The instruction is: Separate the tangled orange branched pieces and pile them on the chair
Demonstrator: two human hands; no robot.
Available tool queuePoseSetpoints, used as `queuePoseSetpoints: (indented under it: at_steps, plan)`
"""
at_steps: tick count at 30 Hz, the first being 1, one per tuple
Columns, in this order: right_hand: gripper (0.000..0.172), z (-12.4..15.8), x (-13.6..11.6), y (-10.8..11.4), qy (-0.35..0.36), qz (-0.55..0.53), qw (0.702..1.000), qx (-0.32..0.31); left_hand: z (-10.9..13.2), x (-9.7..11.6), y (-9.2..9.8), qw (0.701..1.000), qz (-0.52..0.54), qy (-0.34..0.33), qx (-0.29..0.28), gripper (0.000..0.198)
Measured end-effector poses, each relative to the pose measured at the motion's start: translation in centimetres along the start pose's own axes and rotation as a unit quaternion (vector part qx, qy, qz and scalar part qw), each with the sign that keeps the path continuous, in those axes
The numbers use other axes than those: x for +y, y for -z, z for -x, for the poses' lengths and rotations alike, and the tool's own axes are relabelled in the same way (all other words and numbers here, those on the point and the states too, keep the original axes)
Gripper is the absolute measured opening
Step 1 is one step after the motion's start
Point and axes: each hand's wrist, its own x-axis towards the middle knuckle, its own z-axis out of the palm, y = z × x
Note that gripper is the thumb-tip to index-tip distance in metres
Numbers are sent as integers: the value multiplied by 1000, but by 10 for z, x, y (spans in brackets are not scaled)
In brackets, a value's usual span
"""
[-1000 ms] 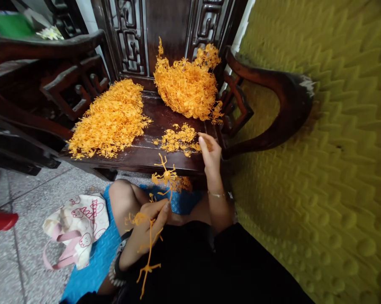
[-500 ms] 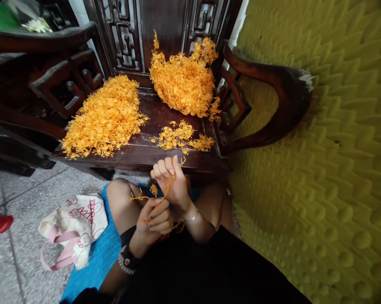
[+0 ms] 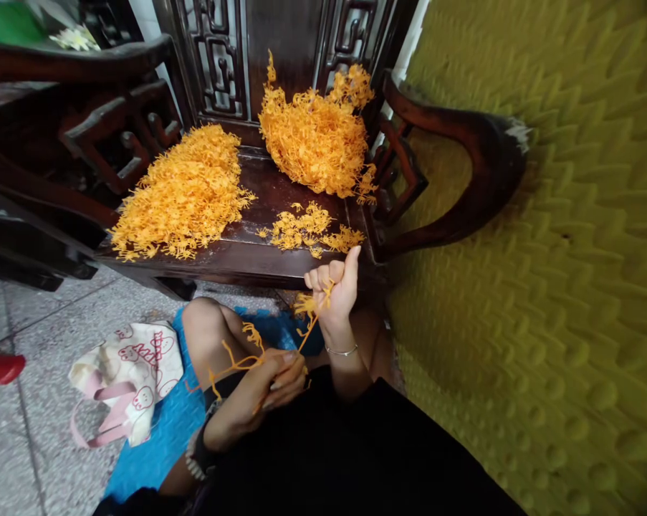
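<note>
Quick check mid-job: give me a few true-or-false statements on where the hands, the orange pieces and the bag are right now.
1. Both the left hand and the right hand are closed on orange strands. True.
2. Three heaps of orange pieces lie on the chair seat. True: a wide heap, a tall heap and a small heap.
3. The small heap lies at the back of the seat. False: it lies near the front edge, just above the right hand; the tall heap is at the back.
4. The tote bag sits on the chair. False: it lies on the floor, beside the blue mat.
</note>
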Motion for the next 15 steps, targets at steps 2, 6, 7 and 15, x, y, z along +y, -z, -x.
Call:
queuePoseSetpoints:
  at_steps: [2, 6, 7, 15]
  plan:
    - [70, -9, -5, 4, 14, 7, 1000, 8, 7, -1, 0, 999, -38, -10, 9, 47]
    - [69, -40, -23, 26, 106, 49, 989, 89, 31, -6, 9, 988, -155, 8, 6, 51]
    - [69, -47, -26, 31, 142, 60, 983, 101, 36, -7, 12, 984, -177, 2, 22, 51]
    - [30, -79, -11, 56, 122, 339, 929, -82, 13, -1, 26, 967, -227, -62, 93, 50]
